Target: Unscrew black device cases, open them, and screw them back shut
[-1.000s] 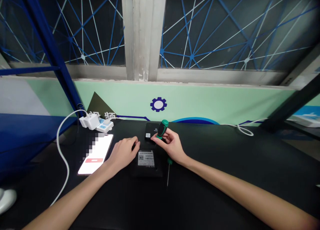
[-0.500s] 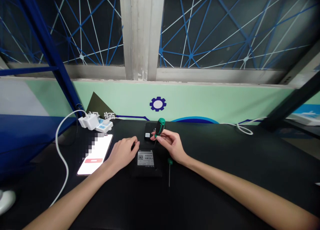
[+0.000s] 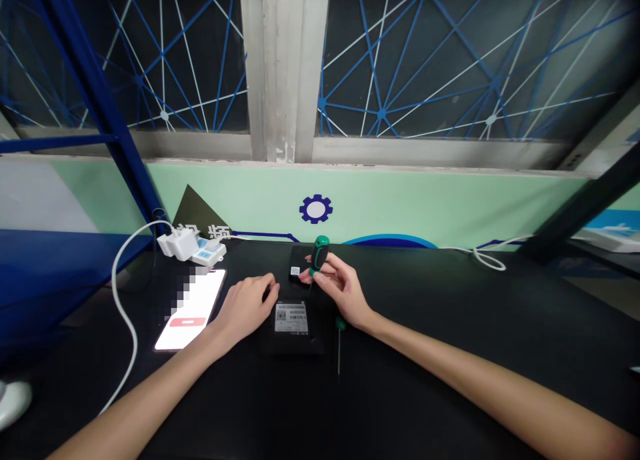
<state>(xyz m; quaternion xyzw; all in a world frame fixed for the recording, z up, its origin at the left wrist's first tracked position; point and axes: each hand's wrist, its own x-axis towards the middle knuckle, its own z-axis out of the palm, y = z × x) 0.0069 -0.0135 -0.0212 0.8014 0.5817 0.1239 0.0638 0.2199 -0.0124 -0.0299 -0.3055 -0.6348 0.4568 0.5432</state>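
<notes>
A flat black device (image 3: 293,343) with a printed white label lies on the black table in front of me. My left hand (image 3: 250,303) rests at its upper left corner, fingers curled and thumb against the edge; the fingertips are partly hidden. In my right hand (image 3: 346,290) is a screwdriver (image 3: 320,253) with a green and black handle, pinched near the collar. It stands nearly upright, its shaft pointing down to the device's far edge; where the tip sits is hard to make out. Beside the device, a second screwdriver (image 3: 339,347) lies with its shaft toward me, its handle partly under my right hand.
Behind the device lies a black item (image 3: 299,255) with a small white sticker. A phone (image 3: 193,310) with a lit screen is left of my left hand. Beyond it sit a white power strip (image 3: 207,252) and plugs with a white cable (image 3: 116,280). A white mouse (image 3: 14,403) is far left.
The screwdriver's handle has shifted very slightly left and turned a little in my right fingers. My left hand and the device stay in place.
</notes>
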